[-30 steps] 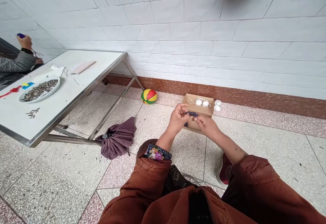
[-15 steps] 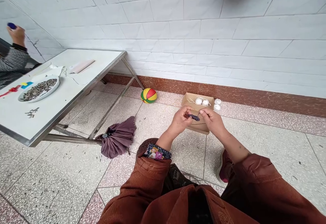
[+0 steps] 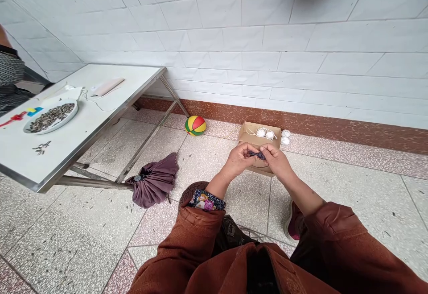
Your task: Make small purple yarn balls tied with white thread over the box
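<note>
A small dark blue-purple piece of yarn work [image 3: 257,155] is held between my two hands, in front of my knees. My left hand [image 3: 240,159] is closed round its left end. At the other end, the thumb and fingers of my right hand [image 3: 274,158] pinch it; they cover part of it. Just below and behind my hands, an open cardboard box [image 3: 245,129] stands on the floor. Two balls of white yarn [image 3: 265,132] with loose strands lie in its far part.
White balls [image 3: 285,137] lie beside the box. To the left are a striped ball [image 3: 195,126], a folded purple umbrella [image 3: 156,180] and a table [image 3: 96,120] bearing a plate [image 3: 72,114] of sunflower seeds. A person's sleeve [image 3: 11,68] shows at the far left edge.
My right hand has come in closer to my left, from pinching a strand above to gripping the yarn work's right end. The other person's hand has left the view at the left.
</note>
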A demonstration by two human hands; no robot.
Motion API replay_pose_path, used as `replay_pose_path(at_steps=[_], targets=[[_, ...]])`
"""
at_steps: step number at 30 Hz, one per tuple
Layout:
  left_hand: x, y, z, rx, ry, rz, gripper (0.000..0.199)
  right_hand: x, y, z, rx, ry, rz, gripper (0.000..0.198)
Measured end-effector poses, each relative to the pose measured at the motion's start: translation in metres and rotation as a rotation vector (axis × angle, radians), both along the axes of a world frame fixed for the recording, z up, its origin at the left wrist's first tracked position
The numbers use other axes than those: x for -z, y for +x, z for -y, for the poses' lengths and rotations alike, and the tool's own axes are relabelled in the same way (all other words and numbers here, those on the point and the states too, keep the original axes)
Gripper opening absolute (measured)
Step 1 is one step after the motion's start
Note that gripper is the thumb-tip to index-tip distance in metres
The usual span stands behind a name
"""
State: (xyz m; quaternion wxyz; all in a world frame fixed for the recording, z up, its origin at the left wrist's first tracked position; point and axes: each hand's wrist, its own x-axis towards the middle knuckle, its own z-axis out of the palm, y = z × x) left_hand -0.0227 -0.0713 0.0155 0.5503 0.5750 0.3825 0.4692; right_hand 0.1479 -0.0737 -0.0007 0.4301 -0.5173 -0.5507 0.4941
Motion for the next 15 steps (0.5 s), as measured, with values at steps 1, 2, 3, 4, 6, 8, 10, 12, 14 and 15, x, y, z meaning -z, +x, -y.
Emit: replay_pose_path(at_steps=[1, 2, 3, 4, 6, 8, 10, 12, 14, 15], targets=[[0.0, 0.001, 0.0, 0.011, -0.025, 0.041, 0.016, 0.0, 0.0, -0.001, 0.001, -0.015, -0.039, 0.037], [0.0, 0.002, 0.0, 0.019, -0.053, 0.08, 0.018, 0.0, -0.001, -0.001, -0.002, -0.033, -0.075, 0.038], [0.0, 0.002, 0.001, 0.02, -0.083, 0.115, 0.02, 0.0, -0.002, -0.001, -0.01, -0.05, -0.102, 0.038], [0.0, 0.003, 0.001, 0.014, -0.109, 0.144, 0.022, 0.0, -0.003, -0.001, -0.028, -0.065, -0.109, 0.038], [0.0, 0.003, 0.0, -0.018, -0.143, 0.178, 0.025, 0.002, -0.006, 0.002, -0.092, -0.068, -0.04, 0.04], [0.002, 0.002, -0.001, -0.075, -0.152, 0.17, 0.026, 0.004, -0.009, 0.005, -0.172, 0.0, 0.112, 0.04], [0.005, 0.0, -0.004, -0.15, -0.132, 0.1, 0.024, 0.005, -0.01, 0.009, -0.224, 0.15, 0.28, 0.037], [0.008, -0.001, -0.007, -0.231, -0.078, -0.011, 0.019, 0.003, -0.008, 0.012, -0.237, 0.316, 0.395, 0.028], [0.009, -0.003, -0.008, -0.265, -0.034, -0.101, 0.016, -0.002, -0.002, 0.012, -0.222, 0.424, 0.444, 0.024], [0.009, -0.003, -0.008, -0.247, -0.036, -0.116, 0.016, -0.005, 0.001, 0.01, -0.207, 0.456, 0.444, 0.023]])
